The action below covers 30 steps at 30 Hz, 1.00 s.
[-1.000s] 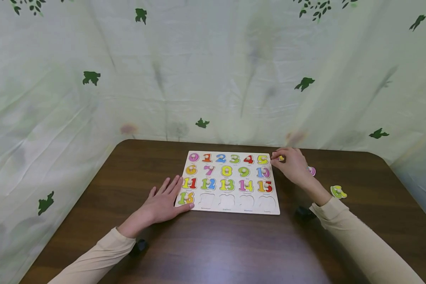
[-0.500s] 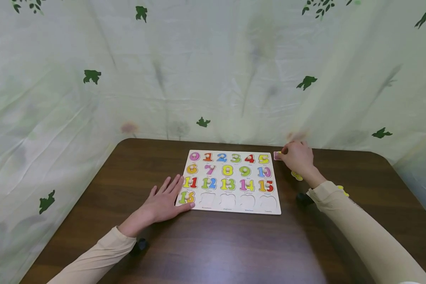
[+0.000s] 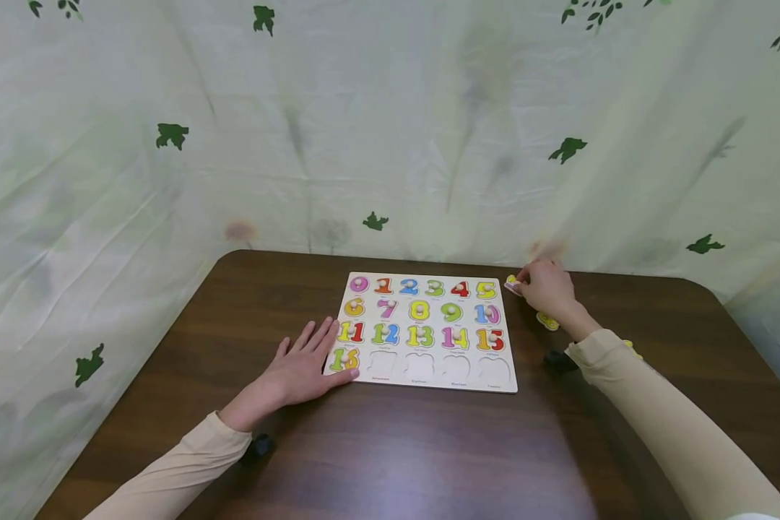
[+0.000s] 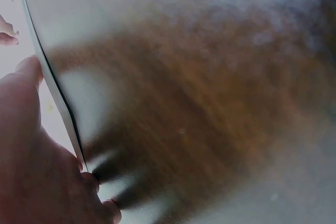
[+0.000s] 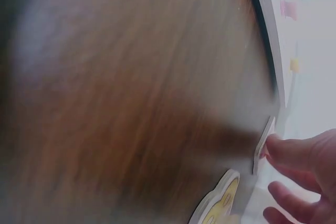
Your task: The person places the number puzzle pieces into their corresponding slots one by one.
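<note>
A white wooden number puzzle board [image 3: 403, 372] lies on the table. Knobbed numbers 0 to 16 sit in it, and several bare recesses run along the bottom row. My left hand [image 3: 302, 372] rests on the board's left edge, fingers spread and thumb over the lower corner. Just right of the board's top right corner, my right hand [image 3: 546, 287] pinches a small pink and yellow puzzle piece [image 3: 512, 284] between thumb and finger. In the right wrist view this piece [image 5: 263, 148] looks tilted; its number is not readable. Its knob is hidden by the fingers.
A yellow puzzle piece [image 3: 547, 321] lies below my right hand. Another yellow piece [image 3: 632, 349] is partly hidden behind the right sleeve. The dark brown table [image 3: 403, 455] ends at a pale curtain [image 3: 403, 144] with leaf prints.
My right hand has moved slightly right and away from the board, and the pink and yellow piece has turned in its fingers. The left hand stays on the board.
</note>
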Tool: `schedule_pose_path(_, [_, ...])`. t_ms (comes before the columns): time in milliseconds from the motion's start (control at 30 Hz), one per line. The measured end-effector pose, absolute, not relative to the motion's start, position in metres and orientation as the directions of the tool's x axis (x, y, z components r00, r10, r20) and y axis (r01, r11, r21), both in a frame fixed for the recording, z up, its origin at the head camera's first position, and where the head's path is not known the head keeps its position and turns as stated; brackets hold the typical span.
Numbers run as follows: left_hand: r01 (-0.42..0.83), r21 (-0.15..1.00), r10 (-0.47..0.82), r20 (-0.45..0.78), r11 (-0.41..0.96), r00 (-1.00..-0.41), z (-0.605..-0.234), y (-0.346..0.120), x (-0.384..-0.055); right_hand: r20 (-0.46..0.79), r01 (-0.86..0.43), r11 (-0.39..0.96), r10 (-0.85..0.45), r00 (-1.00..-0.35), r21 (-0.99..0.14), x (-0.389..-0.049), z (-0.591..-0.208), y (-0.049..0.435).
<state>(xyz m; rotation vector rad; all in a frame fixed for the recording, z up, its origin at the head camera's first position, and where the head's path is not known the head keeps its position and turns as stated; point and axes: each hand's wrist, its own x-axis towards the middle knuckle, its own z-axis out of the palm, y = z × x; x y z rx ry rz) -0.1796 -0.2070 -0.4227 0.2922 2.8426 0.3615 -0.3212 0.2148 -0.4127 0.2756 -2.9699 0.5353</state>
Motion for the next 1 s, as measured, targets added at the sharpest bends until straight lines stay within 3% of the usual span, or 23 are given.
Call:
schedule_pose_path(233, [0.163,0.266,0.228,-0.232,0.950,-0.946,-0.421,-0.207,-0.179,0.150,-0.234,0.908,-0.193,-0.970,-0.347,-0.314,-0.413,0.221])
schedule_pose_path(567, [0.163,0.273,0.228,-0.227,0.948,-0.947,-0.420,-0.207,-0.178,0.227,-0.407,0.817,-0.341,-0.912,-0.408,-0.285,-0.401,0.213])
schedule_pose_path(1000, [0.154,0.262,0.220,-0.247,0.953,-0.944,-0.423,-0.207,-0.179,0.205,-0.518,0.723,-0.481,-0.853,-0.458,-0.252,-0.393,0.167])
